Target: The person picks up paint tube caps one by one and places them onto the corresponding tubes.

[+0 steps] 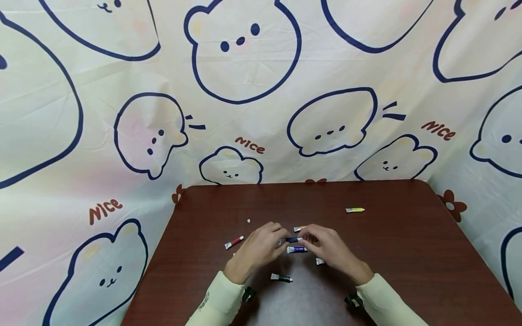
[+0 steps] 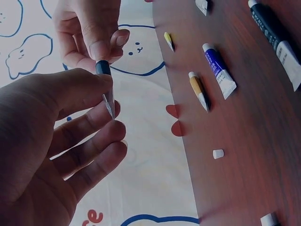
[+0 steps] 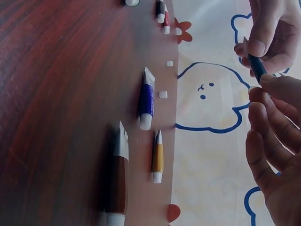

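The dark blue tube (image 1: pixel 292 240) is up over the table (image 1: pixel 408 253). The left hand (image 1: pixel 263 243) pinches its body; the right hand (image 1: pixel 332 246) pinches its cap end. It looks light and squishy, so hold its flat end gently.

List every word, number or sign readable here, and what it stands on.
"Nice": three times on the backdrop, head view.
"e": part of a cut-off word on the backdrop, left wrist view.
Held tube, purple tube, black tube: lettering too small or blurred.
Other tubes: nothing legible.
Left sleeve: mark unreadable.
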`<state>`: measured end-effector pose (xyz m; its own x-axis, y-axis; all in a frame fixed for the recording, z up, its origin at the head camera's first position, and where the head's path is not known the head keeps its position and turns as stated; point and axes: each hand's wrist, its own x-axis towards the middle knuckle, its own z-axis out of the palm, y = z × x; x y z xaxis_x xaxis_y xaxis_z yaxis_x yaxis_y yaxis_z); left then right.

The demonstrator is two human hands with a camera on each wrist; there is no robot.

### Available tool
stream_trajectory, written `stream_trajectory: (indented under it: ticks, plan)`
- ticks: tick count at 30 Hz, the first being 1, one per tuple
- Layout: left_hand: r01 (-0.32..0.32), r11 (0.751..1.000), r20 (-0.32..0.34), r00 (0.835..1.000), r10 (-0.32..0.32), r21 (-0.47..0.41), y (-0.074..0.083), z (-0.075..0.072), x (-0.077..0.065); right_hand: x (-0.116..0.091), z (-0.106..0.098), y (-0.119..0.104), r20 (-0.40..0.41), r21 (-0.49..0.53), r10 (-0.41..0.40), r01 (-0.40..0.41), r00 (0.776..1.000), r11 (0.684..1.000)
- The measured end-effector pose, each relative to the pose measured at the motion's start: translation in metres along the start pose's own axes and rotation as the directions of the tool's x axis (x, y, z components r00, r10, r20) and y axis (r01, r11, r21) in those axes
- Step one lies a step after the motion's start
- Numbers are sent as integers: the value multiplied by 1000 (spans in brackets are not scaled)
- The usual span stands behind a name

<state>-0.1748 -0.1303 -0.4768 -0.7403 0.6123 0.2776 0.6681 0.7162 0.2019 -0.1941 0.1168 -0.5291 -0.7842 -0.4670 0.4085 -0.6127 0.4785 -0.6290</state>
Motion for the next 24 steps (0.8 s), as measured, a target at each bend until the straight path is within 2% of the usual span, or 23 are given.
stream_trajectory:
  ticks: [9, 18, 24]
  plan:
    - [-25, 999, 0, 1000, 25, -30, 0, 1, 0, -1, 4, 1, -19, -22, -9, 9, 1000, 1000]
    - [-76, 997, -67, 995, 75, -1, 0, 4, 2, 0, 5, 0, -13, -13, 99, -99, 995, 995]
    - [-62, 998, -71, 996, 62, -5, -2, 4, 1, -3, 6, 0, -38, 20, 98, -97, 994, 995]
